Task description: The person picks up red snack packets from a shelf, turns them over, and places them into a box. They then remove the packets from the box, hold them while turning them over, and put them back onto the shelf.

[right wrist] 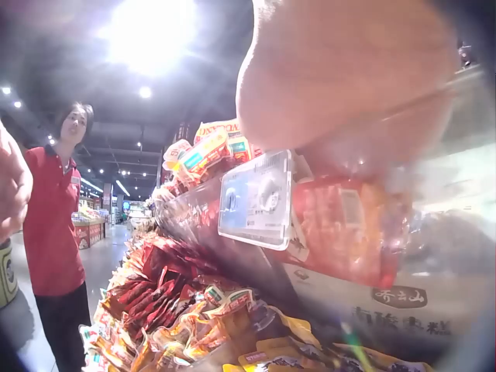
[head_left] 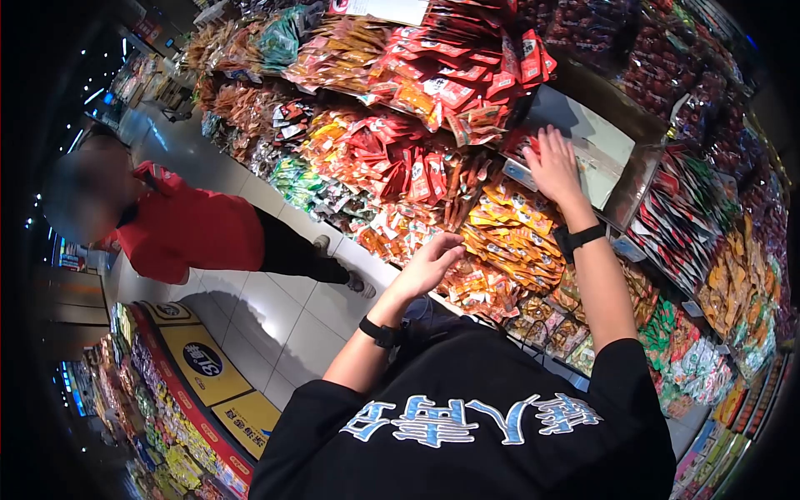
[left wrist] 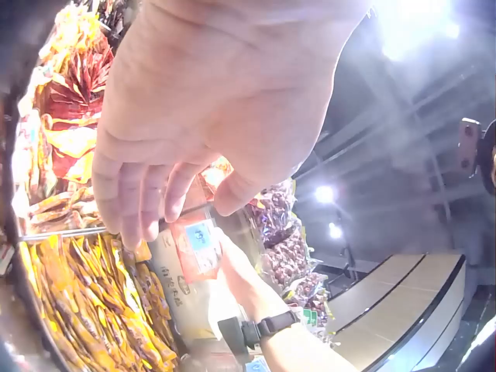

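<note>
My right hand (head_left: 552,162) reaches with straight, spread fingers into a nearly bare grey bin (head_left: 596,154) on the snack shelf. Its fingertips rest on a red packet (head_left: 518,150) at the bin's left corner. In the right wrist view the palm (right wrist: 349,70) lies over that red packet (right wrist: 341,232), just behind a price label (right wrist: 256,198) on the bin's front edge. My left hand (head_left: 429,262) hovers lower over yellow packets (head_left: 508,237), fingers loosely curled, holding nothing; the left wrist view shows it (left wrist: 209,101) empty above the yellow packets (left wrist: 85,310).
Sloping bins of red, orange and yellow snack packets (head_left: 392,158) fill the shelf ahead and to the right. A person in a red top (head_left: 187,229) stands in the tiled aisle (head_left: 275,317) at left. A low display (head_left: 167,400) runs along the lower left.
</note>
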A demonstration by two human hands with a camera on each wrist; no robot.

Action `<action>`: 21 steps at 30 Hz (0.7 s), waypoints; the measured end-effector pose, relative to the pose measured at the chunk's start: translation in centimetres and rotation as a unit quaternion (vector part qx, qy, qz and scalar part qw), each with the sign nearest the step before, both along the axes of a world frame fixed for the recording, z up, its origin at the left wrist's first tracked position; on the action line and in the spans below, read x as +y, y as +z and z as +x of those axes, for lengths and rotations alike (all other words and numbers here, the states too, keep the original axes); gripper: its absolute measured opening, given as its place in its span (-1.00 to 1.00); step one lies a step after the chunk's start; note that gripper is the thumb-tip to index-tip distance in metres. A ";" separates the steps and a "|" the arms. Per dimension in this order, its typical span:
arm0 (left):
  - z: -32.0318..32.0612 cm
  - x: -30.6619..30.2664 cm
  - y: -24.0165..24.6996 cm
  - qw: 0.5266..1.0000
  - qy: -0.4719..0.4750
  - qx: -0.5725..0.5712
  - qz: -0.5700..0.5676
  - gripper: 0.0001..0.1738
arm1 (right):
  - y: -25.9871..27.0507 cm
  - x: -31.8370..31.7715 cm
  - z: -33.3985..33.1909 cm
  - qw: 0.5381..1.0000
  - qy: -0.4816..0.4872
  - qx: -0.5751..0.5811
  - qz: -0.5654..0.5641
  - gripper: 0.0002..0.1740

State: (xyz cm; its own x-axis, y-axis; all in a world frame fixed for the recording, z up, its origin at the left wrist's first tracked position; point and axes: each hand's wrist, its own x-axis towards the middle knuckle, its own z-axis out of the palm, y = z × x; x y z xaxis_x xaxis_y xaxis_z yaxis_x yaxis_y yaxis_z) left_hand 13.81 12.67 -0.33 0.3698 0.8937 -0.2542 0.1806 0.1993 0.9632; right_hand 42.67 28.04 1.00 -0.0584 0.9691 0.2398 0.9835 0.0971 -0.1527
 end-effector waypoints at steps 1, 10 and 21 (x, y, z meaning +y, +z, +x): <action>-0.7 0.3 -0.1 1.000 0.008 0.001 -0.005 -0.57 | 0.1 -0.2 0.0 0.999 -0.004 -0.013 0.045 -0.31; -9.0 7.5 -3.1 0.993 0.096 -0.035 -0.059 -0.72 | 7.8 -6.5 -10.5 0.927 0.150 0.193 0.284 -0.71; -18.4 18.0 -5.5 0.996 0.066 -0.032 -0.050 -0.74 | -1.7 8.6 -30.4 0.990 0.095 0.081 -0.063 -0.25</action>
State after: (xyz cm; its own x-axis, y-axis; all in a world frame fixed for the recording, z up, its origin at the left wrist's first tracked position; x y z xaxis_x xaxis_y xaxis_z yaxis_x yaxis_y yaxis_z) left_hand -4.55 30.66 -5.85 0.2691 0.9070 -0.3240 0.0862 0.3124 0.9460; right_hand 12.25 36.59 -0.66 -0.2128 0.9673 0.1381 0.9112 0.2475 -0.3295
